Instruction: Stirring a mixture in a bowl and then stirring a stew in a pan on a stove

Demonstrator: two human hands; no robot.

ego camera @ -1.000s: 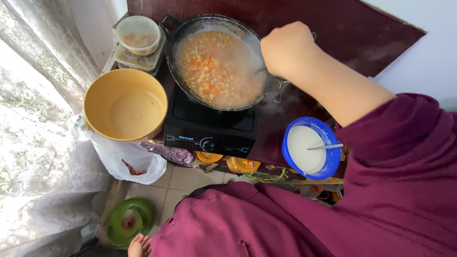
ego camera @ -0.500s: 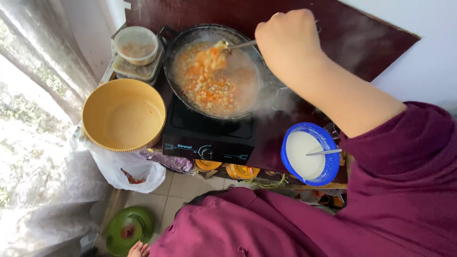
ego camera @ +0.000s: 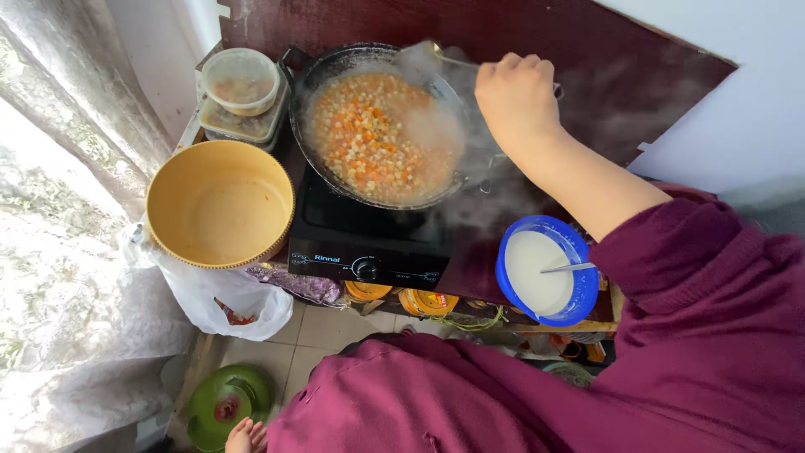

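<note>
My right hand (ego camera: 516, 96) is closed around the handle of a metal spoon (ego camera: 436, 52) at the far right rim of a black wok (ego camera: 303, 84). The wok sits on a black single-burner stove (ego camera: 369, 243) and holds a steaming orange and white diced mixture (ego camera: 377, 138) in broth. Steam partly hides the spoon's bowl. My left hand is not in view. A maroon sleeve covers my right arm from the elbow.
An empty yellow bowl (ego camera: 220, 203) sits left of the stove. Stacked lidded plastic containers (ego camera: 241, 88) stand at the back left. A blue bowl (ego camera: 579, 289) of white liquid with a spoon in it sits front right. A white plastic bag (ego camera: 214, 294) hangs below.
The hand has drawn the spoon from the middle of the mixture out to the wok's far right rim. The view has shifted slightly.
</note>
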